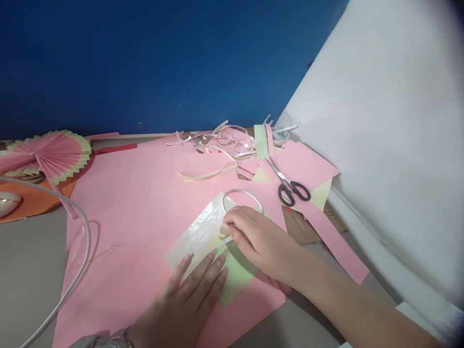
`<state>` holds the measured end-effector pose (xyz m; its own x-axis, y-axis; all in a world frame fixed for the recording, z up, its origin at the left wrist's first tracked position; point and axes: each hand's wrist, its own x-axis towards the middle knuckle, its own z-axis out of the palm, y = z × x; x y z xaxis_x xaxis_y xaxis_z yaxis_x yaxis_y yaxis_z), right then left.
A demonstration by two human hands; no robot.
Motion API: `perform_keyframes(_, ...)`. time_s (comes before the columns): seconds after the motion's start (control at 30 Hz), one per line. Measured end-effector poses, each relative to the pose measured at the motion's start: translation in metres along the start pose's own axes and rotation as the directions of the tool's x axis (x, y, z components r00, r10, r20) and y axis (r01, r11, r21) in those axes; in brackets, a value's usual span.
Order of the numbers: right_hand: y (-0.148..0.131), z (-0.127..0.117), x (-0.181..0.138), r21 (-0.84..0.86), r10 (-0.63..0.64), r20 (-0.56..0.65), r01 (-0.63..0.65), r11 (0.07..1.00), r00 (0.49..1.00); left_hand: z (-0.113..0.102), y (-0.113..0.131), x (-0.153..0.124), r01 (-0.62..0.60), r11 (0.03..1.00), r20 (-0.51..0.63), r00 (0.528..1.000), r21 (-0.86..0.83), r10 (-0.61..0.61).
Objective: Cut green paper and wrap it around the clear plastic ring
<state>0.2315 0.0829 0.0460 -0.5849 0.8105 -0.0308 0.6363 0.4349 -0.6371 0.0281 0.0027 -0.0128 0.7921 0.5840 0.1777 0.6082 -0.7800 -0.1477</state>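
Observation:
My left hand [188, 290] lies flat with fingers stretched out, pressing the near edge of a shiny pale sheet [197, 234] that rests on a light green paper [237, 278]. My right hand [253, 237] is curled, its fingertips pinched on a thin white strip at the sheet's middle, beside a white tape ring [242, 193] that stands just beyond the knuckles. Everything lies on large pink paper sheets [134, 203].
Black-handled scissors [292, 188] lie to the right. Round wire glasses [235, 142] sit among white paper strips at the back. A pink folded paper fan [54, 152] is at far left, a white cable [78, 270] curves over the left side, and a white slanted board [391, 145] rises at right.

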Motion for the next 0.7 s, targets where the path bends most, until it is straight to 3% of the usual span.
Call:
perform_keyframes(0.13,-0.001,-0.003,0.001,0.103,0.029,-0.09,-0.02,0.994,0.995,0.002,0.001,-0.001,-0.007,1.0,-0.013,1.0,0.024,0.007)
perform_keyframes(0.43,0.004,-0.009,0.004,0.404,0.307,-0.232,-0.196,0.894,0.923,0.005,-0.001,0.0,-0.003,0.998,-0.113,0.994,0.061,0.009)
perform_keyframes(0.53,0.008,-0.02,0.002,0.347,0.38,-0.233,-0.288,0.892,0.895,0.008,-0.001,0.001,0.013,0.998,-0.159,0.987,0.059,-0.003)
perform_keyframes(0.63,0.008,-0.033,-0.001,0.151,0.377,-0.076,-0.363,0.919,0.923,0.012,0.003,0.001,0.05,0.998,-0.186,0.982,0.041,-0.042)
perform_keyframes(0.7,0.009,-0.038,-0.004,-0.009,0.349,0.032,-0.349,0.937,0.937,0.016,0.007,-0.002,0.078,0.996,-0.219,0.973,0.034,-0.069)
